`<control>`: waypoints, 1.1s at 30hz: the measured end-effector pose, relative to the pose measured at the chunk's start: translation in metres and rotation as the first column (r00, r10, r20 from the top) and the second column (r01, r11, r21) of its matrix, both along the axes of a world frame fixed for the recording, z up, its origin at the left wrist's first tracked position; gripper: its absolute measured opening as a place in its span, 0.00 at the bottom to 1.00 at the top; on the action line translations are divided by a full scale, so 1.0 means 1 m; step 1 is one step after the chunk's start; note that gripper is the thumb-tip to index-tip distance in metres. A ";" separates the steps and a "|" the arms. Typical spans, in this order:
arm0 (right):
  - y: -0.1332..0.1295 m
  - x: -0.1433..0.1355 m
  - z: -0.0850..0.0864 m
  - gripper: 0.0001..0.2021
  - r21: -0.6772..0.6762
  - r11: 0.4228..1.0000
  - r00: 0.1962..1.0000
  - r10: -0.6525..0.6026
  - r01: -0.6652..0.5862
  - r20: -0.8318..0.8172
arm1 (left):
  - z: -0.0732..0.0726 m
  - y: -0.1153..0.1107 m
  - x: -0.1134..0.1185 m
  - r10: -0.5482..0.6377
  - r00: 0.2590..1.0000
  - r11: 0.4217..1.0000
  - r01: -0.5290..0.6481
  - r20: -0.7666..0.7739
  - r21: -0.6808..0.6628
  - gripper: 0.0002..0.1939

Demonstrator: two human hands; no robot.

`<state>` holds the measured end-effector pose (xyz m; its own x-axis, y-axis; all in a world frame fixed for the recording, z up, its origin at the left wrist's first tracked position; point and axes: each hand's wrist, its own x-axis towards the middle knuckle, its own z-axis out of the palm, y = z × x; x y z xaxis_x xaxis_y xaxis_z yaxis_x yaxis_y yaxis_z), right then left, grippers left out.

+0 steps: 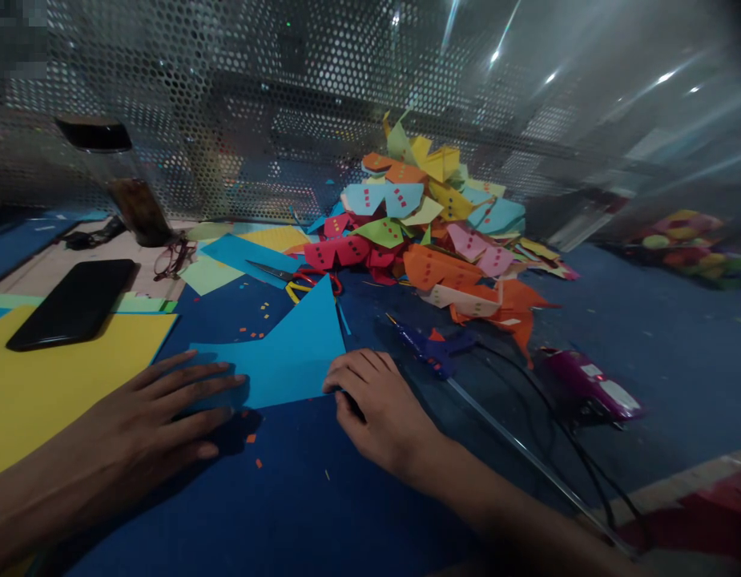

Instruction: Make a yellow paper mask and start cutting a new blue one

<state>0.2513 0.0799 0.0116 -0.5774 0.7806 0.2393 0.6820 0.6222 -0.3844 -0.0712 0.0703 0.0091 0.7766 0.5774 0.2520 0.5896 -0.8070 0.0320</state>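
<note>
A cut piece of light blue paper lies flat on the dark blue table, its pointed tip toward the scissors. My left hand rests with fingers spread over the paper's left end. At the paper's right edge is my right hand, its fingers curled and close together; whether they pinch the edge is hidden. Scissors with red and yellow handles lie just behind the paper. A blue glue gun with a clear glue stick is to the right of my right hand.
Colourful folded paper shapes are heaped at the back centre. A black phone lies on yellow paper at left, near glasses and a bottle. A purple device and black cables lie at right.
</note>
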 end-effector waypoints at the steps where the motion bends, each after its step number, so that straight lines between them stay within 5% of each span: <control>1: 0.000 0.000 0.000 0.11 0.003 1.000 1.000 -0.001 0.001 -0.004 | -0.001 0.000 -0.001 0.003 1.000 1.000 -0.003 0.021 -0.007 0.20; 9: 0.000 -0.002 -0.001 0.11 -0.005 1.000 1.000 -0.020 0.020 -0.004 | -0.009 -0.006 0.012 0.220 0.957 0.968 -0.190 0.191 -0.164 0.09; 17: 0.000 -0.002 -0.001 0.11 0.004 1.000 1.000 -0.005 0.005 0.000 | -0.010 -0.006 0.044 0.460 0.856 0.885 -0.419 0.236 -0.206 0.10; 33: -0.001 -0.002 0.000 0.12 -0.024 0.999 1.000 -0.025 0.025 0.001 | -0.018 -0.004 0.036 0.483 0.832 0.869 -0.417 0.272 -0.268 0.05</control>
